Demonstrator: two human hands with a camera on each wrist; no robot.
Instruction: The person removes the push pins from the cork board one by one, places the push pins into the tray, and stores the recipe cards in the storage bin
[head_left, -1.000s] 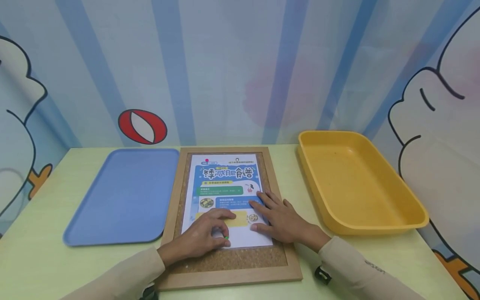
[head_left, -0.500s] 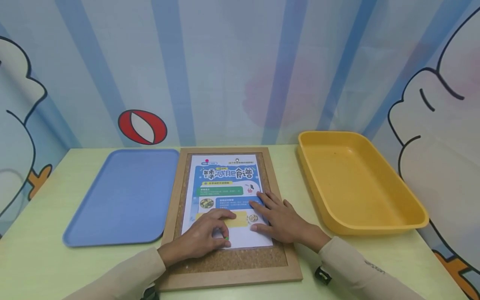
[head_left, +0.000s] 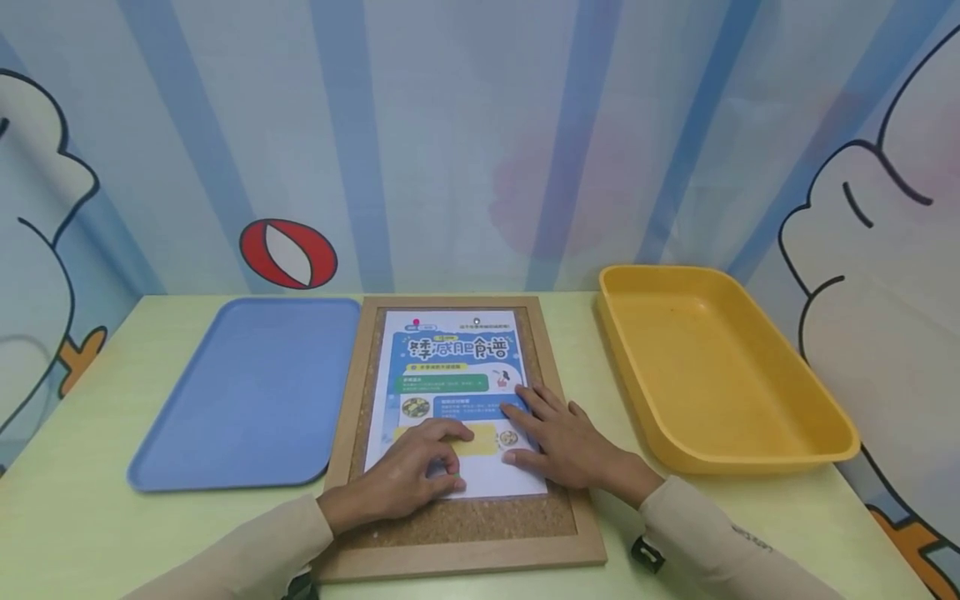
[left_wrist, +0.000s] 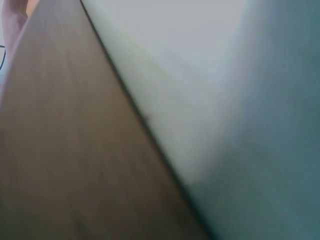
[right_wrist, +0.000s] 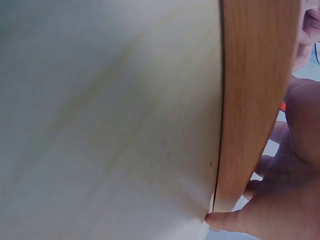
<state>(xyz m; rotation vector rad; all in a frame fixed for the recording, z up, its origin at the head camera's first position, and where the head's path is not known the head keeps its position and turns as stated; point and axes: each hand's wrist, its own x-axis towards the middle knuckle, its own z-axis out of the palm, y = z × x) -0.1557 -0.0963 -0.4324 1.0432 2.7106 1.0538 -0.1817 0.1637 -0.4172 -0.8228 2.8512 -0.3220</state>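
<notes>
A printed poster (head_left: 450, 367) lies on a cork board (head_left: 480, 521) with a wooden frame (head_left: 465, 560). My left hand (head_left: 408, 471) is at the poster's lower part, index finger and thumb curled together on a small green push pin that the fingers almost wholly hide. My right hand (head_left: 558, 437) rests with spread fingers on the poster's right edge; its thumb points left. At the poster's top sit a pink push pin (head_left: 416, 322) and a pale push pin (head_left: 477, 321). The left wrist view shows mainly the frame's wooden side (left_wrist: 90, 130); part of the right hand (right_wrist: 285, 185) shows in the right wrist view.
Left of the board lies a flat blue tray (head_left: 247, 392). A deep yellow tray (head_left: 720, 375) stands to its right. All rest on a pale yellow-green table (head_left: 82, 442), with a striped cartoon backdrop (head_left: 450, 150) behind.
The view has shifted slightly. Both hands keep nearly the same places; the green push pin, visible between my left fingertips before, is now almost wholly hidden by them.
</notes>
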